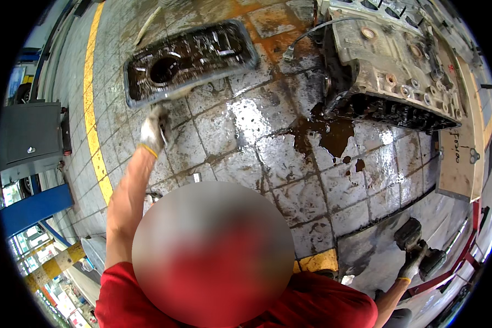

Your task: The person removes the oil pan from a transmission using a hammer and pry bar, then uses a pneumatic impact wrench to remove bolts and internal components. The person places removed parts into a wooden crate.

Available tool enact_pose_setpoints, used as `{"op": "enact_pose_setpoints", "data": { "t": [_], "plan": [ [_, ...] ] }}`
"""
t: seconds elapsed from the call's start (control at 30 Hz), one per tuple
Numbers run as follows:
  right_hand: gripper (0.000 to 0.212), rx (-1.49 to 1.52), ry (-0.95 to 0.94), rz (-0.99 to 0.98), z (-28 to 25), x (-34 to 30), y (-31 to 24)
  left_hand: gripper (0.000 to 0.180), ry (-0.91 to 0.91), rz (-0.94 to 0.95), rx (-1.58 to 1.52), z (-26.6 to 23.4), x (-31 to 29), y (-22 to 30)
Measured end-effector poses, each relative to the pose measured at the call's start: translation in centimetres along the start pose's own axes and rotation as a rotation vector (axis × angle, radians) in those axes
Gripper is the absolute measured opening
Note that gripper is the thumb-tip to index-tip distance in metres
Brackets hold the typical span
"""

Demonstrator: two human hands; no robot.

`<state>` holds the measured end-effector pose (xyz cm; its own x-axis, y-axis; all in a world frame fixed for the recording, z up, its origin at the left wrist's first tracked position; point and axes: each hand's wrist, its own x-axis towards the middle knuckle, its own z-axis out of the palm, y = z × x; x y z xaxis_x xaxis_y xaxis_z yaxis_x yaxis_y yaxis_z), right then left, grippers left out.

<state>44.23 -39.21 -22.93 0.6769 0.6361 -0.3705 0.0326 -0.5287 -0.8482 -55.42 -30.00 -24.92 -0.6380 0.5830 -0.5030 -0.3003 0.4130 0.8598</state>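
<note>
The left hand, gloved, reaches up and out, its fingers closed on the near edge of a dark, oily pan, which lies tilted over the wet tiled floor. Beyond the pan, to the right of those fingers, an engine block rests on the floor, with a dark oil puddle spreading just before it. The right hand, also gloved, is low at the person's side, its fingers wrapped round a black power tool. A yellow line runs along the floor left of the left hand.
</note>
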Motion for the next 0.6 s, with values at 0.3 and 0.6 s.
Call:
{"op": "enact_pose_setpoints", "data": {
  "t": [0.3,0.6],
  "plan": [
    [0.05,-0.049,-0.061,-0.064,2.1,-0.7,-0.7,0.067,0.104,-0.042,-0.002,-5.8,8.2,8.4],
    [0.049,-0.164,0.019,-0.229,-0.4,2.0,-4.6,0.059,-0.331,0.086,1.448,-3.1,-13.9,-4.8]
  ]
}}
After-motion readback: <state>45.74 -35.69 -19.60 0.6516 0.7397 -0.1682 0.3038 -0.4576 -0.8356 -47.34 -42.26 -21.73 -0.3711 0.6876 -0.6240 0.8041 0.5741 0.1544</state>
